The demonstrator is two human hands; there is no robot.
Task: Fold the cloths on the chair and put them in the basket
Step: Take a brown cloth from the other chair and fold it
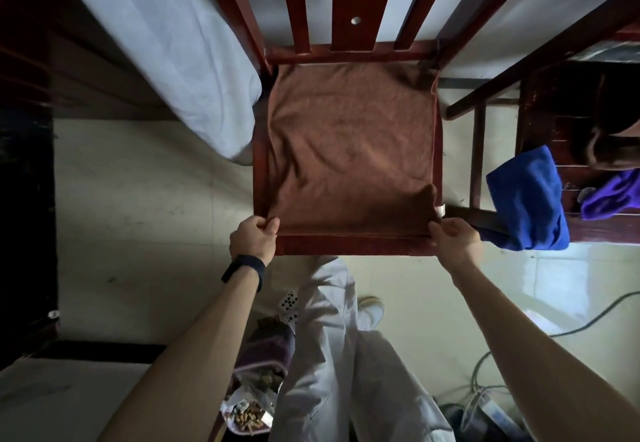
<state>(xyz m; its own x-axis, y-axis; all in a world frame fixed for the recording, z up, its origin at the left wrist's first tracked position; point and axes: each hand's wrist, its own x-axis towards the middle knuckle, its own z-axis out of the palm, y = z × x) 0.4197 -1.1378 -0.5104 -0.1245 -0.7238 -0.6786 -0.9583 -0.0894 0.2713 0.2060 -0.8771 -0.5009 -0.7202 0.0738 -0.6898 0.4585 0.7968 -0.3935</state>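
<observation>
Left hand (254,238) and right hand (453,238) pinch the brown towel's (349,150) near corners on the chair seat (349,246) — unfolded yet — blue cloth (526,195) waits beside it.

Dim, soft indoor light, floor glare lower right, wide-angle bending at edges

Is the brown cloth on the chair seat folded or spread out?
Spread out. The brown cloth covers almost the whole chair seat, wrinkled, no fold visible; left hand and right hand pinch its near corners.
</observation>
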